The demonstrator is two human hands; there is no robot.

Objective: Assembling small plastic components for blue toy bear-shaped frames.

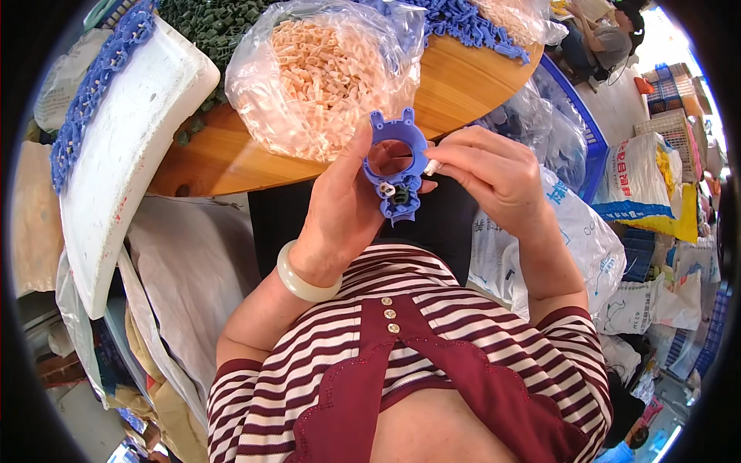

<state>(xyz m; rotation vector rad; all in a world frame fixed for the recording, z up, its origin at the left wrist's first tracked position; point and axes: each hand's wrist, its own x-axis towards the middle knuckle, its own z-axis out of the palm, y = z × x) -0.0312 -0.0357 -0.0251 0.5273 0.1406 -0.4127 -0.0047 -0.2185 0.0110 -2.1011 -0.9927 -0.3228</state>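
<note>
My left hand (333,197) is closed around a blue plastic part (403,127) with a large round opening and small posts on top. It is held up just off the table's near edge. A dark green piece (400,196) and a small white piece (386,190) sit in its lower end. At the part's right side, my right hand (494,171) pinches another small white piece (433,167) between thumb and fingers. Whether that piece touches the blue part I cannot tell. A pale bangle (302,279) circles my left wrist.
On the wooden table (463,89), a clear bag (251,81) holds many peach pieces. Dark green pieces (202,31) and blue parts (471,27) lie behind it. A white foam board (127,147) leans left. Blue crate (593,131) and sacks (637,166) stand right; another person (606,42) sits far right.
</note>
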